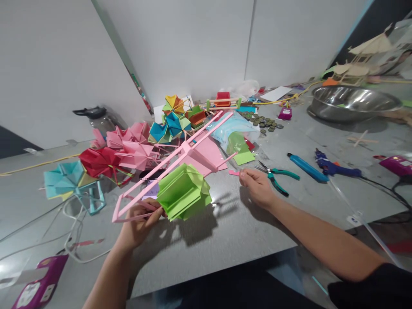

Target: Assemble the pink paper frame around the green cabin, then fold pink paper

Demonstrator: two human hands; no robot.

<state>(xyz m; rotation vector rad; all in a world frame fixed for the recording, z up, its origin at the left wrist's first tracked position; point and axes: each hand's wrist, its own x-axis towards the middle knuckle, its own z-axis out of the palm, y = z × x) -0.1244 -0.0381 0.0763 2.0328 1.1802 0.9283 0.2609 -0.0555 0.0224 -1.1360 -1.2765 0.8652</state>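
The pink frame (188,150) is up off the table (238,236), in front of the person. It is long, and it slants from the low left, near the left hand (141,221), up to the far right. The left hand pinches the frame by its low end, close beside the green paper wheel (185,193). I cannot tell if the fingers touch the wheel.

The right hand (257,186) pinches a small pink strip (234,172) between thumb and finger. The strip sticks out to the left, toward the frame, with a gap between them. So the wheel is nearer the left hand, and the strip sits off to its right. Pliers (271,174) lie just behind the right hand.
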